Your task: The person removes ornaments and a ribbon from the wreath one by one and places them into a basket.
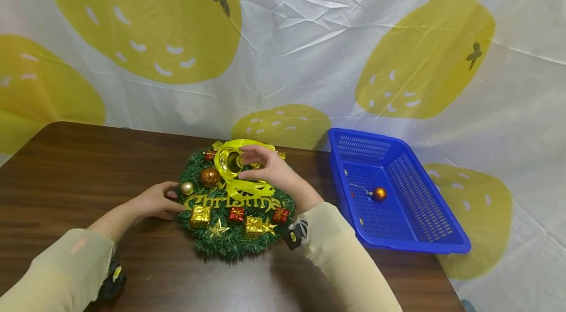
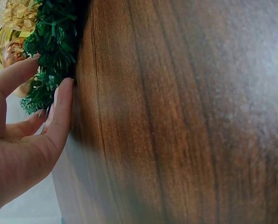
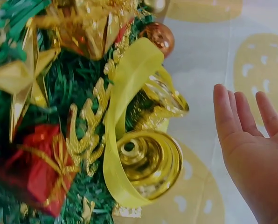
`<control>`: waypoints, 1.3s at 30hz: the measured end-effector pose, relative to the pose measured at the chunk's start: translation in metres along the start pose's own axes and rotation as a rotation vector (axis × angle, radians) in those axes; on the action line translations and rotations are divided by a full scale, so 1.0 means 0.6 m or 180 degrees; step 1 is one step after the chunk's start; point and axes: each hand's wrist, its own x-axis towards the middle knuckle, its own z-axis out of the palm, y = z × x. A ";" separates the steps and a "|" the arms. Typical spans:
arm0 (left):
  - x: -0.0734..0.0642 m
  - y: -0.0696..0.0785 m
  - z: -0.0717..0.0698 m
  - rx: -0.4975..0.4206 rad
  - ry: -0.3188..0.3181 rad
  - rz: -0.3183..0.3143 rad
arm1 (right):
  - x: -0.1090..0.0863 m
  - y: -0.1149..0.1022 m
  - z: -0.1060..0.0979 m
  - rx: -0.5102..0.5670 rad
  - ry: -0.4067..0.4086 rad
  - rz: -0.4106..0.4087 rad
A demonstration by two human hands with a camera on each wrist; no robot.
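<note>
A green tinsel Christmas wreath [image 1: 230,248] lies on the table, with gold lettering, baubles, stars and small gift boxes on it. My left hand [image 1: 155,200] holds its left edge; in the left wrist view the greenery [image 2: 55,42] sits between thumb and fingers. Near the wreath's far side are gold bells [image 3: 150,161] with a yellow ribbon bow [image 3: 112,140]. My right hand [image 1: 269,169] hovers beside the bells, and in the right wrist view its fingers [image 3: 223,109] are extended and apart from them, holding nothing. A red gift box [image 3: 36,168] and a gold star [image 3: 24,77] show near that wrist.
A blue plastic basket [image 1: 398,242] stands to the right of the wreath. Inside it lies an orange bauble [image 1: 379,194] with a string. Behind the brown wooden table [image 1: 110,164] hangs a white cloth [image 1: 300,56] with yellow fruit prints.
</note>
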 end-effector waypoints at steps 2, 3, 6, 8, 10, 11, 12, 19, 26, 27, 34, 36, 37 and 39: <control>0.000 0.000 0.000 0.0002 0.0001 -0.0005 | 0.006 0.002 0.007 -0.0030 -0.0005 0.0002; 0.000 0.000 0.000 -0.0004 0.0010 -0.0013 | 0.009 0.004 0.011 -0.0024 -0.0015 0.0003; 0.001 0.001 0.000 -0.0007 0.0021 -0.0021 | 0.018 0.009 0.021 0.0017 -0.0055 0.0022; 0.000 0.001 0.000 -0.0006 0.0022 -0.0010 | 0.024 0.012 0.028 0.0029 -0.0089 0.0030; -0.001 0.002 0.000 -0.0023 0.0023 -0.0009 | 0.030 0.016 0.035 -0.0003 -0.0114 0.0042; -0.001 0.002 0.000 -0.0029 0.0024 -0.0006 | 0.033 0.017 0.038 -0.0029 -0.0126 0.0046; -0.002 0.001 0.000 -0.0037 0.0022 -0.0001 | 0.037 0.019 0.041 -0.0050 -0.0142 0.0043; -0.002 -0.003 0.002 -0.0058 0.0041 -0.0015 | 0.053 0.024 0.052 -0.0152 -0.0220 0.0030; -0.001 -0.004 0.001 -0.0094 0.0047 -0.0032 | 0.065 0.027 0.059 -0.0151 -0.0184 0.0117; -0.001 -0.004 0.001 -0.0090 0.0042 -0.0028 | 0.067 0.028 0.060 -0.0157 -0.0190 0.0118; -0.005 0.001 0.002 -0.0106 0.0081 -0.0050 | 0.081 0.035 0.068 -0.0306 -0.0224 0.0067; -0.007 0.004 0.003 -0.0114 0.0094 -0.0059 | 0.085 0.036 0.070 -0.0343 -0.0221 0.0079; -0.007 0.005 0.003 -0.0116 0.0099 -0.0064 | 0.086 0.037 0.071 -0.0353 -0.0217 0.0089; -0.007 0.005 0.003 -0.0116 0.0092 -0.0065 | 0.089 0.039 0.072 -0.0389 -0.0206 0.0091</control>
